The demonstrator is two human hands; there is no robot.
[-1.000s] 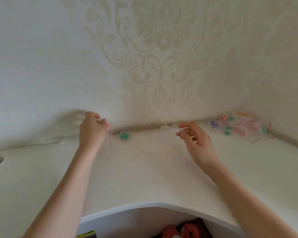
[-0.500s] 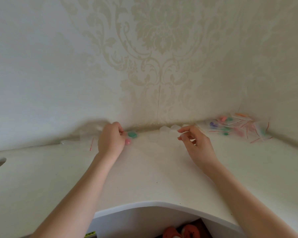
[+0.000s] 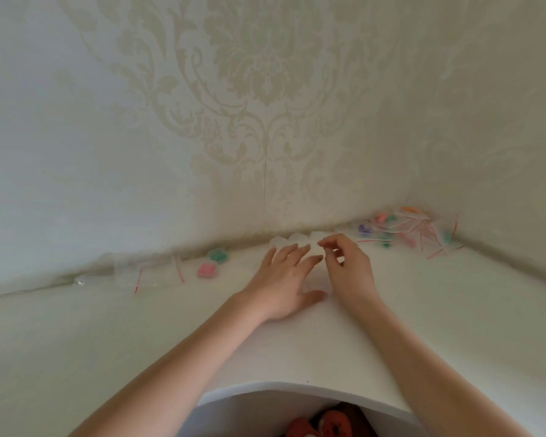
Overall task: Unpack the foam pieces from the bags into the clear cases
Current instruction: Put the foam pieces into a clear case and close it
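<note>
My left hand [image 3: 284, 279] lies flat on the white desk [image 3: 297, 348] with its fingers straight and spread, the tips reaching a row of small clear cases [image 3: 297, 238] along the wall. My right hand [image 3: 349, 266] is right beside it with curled fingers, thumb and forefinger pinching a faint clear case at the row's right end. A pink foam piece [image 3: 206, 270] and a green foam piece [image 3: 218, 255] lie loose on the desk to the left. Bags holding coloured foam pieces [image 3: 404, 230] are heaped in the right corner.
Empty clear bags with red strips [image 3: 145, 274] lie against the wall at the far left. Patterned walls close off the back and right. The desk's curved front edge [image 3: 297, 387] is near me, with orange objects [image 3: 331, 421] below it.
My left hand has moved right from the empty bags, left the pink foam piece next to the green one, and now rests beside my right hand, which has hardly moved.
</note>
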